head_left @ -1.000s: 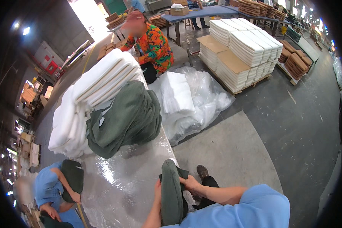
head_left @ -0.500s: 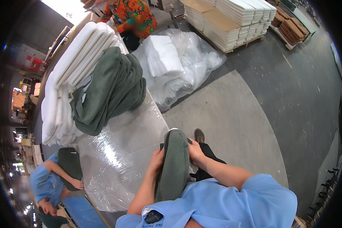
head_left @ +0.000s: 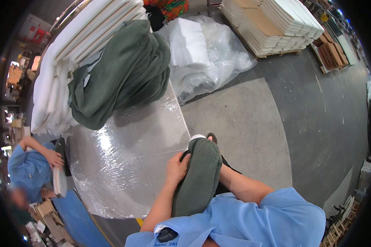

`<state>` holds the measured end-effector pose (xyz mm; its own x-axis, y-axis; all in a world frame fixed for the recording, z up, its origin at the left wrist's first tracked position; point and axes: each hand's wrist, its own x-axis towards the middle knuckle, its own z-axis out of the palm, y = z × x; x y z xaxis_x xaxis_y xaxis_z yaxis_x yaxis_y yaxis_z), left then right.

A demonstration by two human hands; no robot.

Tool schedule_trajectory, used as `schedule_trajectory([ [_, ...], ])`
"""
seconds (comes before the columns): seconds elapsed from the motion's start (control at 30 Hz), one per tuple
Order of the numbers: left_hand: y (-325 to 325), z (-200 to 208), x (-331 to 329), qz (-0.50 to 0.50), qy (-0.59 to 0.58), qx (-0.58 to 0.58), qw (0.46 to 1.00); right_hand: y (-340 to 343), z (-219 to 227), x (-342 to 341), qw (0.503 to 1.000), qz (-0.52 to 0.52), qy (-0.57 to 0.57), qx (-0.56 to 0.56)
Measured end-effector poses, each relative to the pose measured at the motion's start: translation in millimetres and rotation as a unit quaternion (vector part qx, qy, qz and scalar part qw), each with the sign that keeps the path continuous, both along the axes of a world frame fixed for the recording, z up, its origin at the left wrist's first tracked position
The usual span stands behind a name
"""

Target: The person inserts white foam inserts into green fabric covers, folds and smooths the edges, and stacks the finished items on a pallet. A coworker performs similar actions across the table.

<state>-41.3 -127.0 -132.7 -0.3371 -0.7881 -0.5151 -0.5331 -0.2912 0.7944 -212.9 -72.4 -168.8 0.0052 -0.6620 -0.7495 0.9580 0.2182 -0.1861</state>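
Upright in front of my body stands a green fabric cushion cover [head_left: 197, 177], with a bit of white filling [head_left: 196, 137] showing at its far end. My left hand [head_left: 177, 168] is closed on the cover's left edge, where a dark fold of cloth bunches at the fingers. On the other side, my right hand [head_left: 224, 170] holds the cover's right side; most of its fingers are hidden behind the cloth. A heap of green fabric covers [head_left: 123, 74] lies farther off on the plastic-wrapped table [head_left: 123, 173].
White padding sheets [head_left: 53, 94] are stacked at the far left of the table. Beyond it lies a clear plastic bag [head_left: 231, 53] with white padding. Pallets carry white slabs [head_left: 272, 29] and brown pads [head_left: 332, 51]. At left, a co-worker [head_left: 29, 164] in blue handles a cushion.
The cushion cover has tilted slightly right and more white shows at its far end. My right hand has slipped mostly behind it. The view has shifted; the co-worker at left has turned their cushion.
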Motion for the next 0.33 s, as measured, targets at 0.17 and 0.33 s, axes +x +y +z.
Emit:
schedule_trajectory([
  [0.17,4.1,8.0,-14.6,0.009,-0.074,-0.086,0.993,-3.4,-35.2,-2.7,0.998,0.01,-0.055,-0.031],
  [0.33,1.4,2.3,-16.5,0.032,-0.087,-0.107,0.99,-3.3,-30.7,-12.1,0.974,0.052,-0.211,-0.065],
])
